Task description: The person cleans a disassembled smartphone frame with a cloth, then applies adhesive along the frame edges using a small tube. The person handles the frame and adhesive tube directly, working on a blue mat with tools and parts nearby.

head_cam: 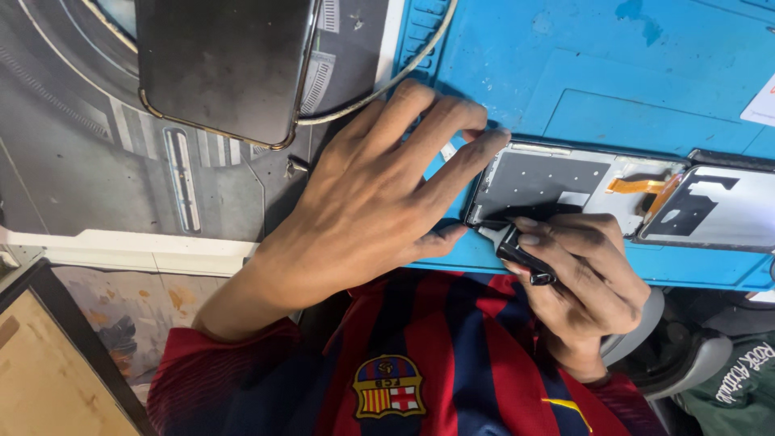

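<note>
Left hand [371, 202]: spread flat over the edge of the blue mat [565, 73], fingers fanned, fingertips [492, 139] pressing on the left end of the opened phone frame [541, 182]; grip wide, closed on nothing, only bearing down.
Right hand [581, 274]: curled just below the frame, grip narrow and closed round a short black tool [525, 258]; thumb and forefinger pinching it, tool tip touching the frame's lower left corner.
Opened phone frame: lying flat on the blue mat near its front edge, grey inner side up, dark patch across the lower part, orange flex ribbon [638, 186] at its right end.
Second panel [714, 206]: flat on the mat just right of the frame, pale surface with a black shape on it, joined side touching the ribbon area.
Blue mat: covering the right part of the tabletop [81, 161], ribbed slots along its left edge.
Dark phone [222, 64]: face down on the grey printed tabletop cover, well apart to the left of the frame, gold rim showing.
White cable [379, 85]: curving from beside the dark phone past the mat's corner.
Striped red and blue shirt [452, 363]: low in view, under both forearms.
</note>
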